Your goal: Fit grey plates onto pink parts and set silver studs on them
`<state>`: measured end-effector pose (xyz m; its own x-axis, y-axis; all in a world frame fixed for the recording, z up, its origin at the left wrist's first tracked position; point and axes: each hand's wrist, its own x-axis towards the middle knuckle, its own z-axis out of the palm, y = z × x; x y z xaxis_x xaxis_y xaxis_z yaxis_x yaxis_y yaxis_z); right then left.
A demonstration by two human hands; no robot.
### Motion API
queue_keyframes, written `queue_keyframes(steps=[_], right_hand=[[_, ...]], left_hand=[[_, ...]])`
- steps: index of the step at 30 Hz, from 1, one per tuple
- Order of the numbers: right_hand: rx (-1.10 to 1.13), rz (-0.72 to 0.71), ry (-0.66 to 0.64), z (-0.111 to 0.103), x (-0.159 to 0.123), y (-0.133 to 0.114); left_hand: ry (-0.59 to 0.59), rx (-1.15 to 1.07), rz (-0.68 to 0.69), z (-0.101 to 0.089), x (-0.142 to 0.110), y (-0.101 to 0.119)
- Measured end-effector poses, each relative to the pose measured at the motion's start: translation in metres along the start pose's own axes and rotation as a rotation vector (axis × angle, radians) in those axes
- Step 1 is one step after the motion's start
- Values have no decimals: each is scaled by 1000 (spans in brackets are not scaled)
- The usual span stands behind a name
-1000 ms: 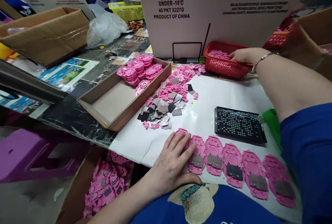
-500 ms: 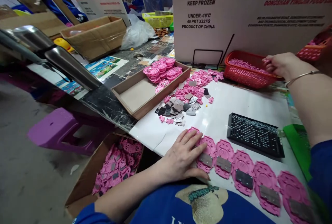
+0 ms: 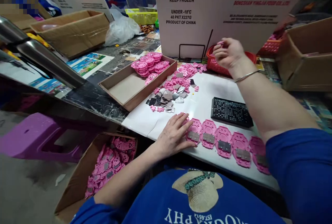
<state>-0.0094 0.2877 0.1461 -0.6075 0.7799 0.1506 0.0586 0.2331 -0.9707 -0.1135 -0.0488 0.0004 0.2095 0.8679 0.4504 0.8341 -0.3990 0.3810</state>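
My left hand (image 3: 174,134) lies flat with its fingers spread over the left end of a row of pink plastic casings (image 3: 208,127). Its fingertips touch the endmost one, which they mostly cover. Across the lower half of each visible casing sits a grey or dark metal plate (image 3: 224,146). Above the red plastic basket (image 3: 220,69), my right hand (image 3: 229,53) is raised and closed, with a small pink plastic piece (image 3: 220,43) showing at the fingertips. Whether it holds more pieces is hidden. My right forearm blocks part of the basket.
A black tray of small screws (image 3: 231,112) lies behind the row. Loose metal plates (image 3: 167,96) and pink parts (image 3: 178,78) are heaped beside a shallow box (image 3: 137,101) with stacked pink casings. Below the table edge stand a carton (image 3: 75,179) of pink parts and a purple stool (image 3: 31,134).
My right hand has lifted from the basket's right side and moved left, the pink piece now showing in its fingers. My left hand stays on the casings. The whole view has shifted.
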Motion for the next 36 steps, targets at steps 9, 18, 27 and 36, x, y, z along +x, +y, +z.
queue_keyframes(steps=[9,18,27,36], right_hand=[[842,308,-179,58,-57,3],[816,527,-351,91,-108,21],[675,574,-366,109,-140,42],[625,562,-344,104,-140,38]], left_hand=[[203,-216,-168,-2,2,-4],[500,-715,-448,-27,75,-23],[283,-750,-523,-21,88,-29],[407,-1138,-632,-21,72,-24]])
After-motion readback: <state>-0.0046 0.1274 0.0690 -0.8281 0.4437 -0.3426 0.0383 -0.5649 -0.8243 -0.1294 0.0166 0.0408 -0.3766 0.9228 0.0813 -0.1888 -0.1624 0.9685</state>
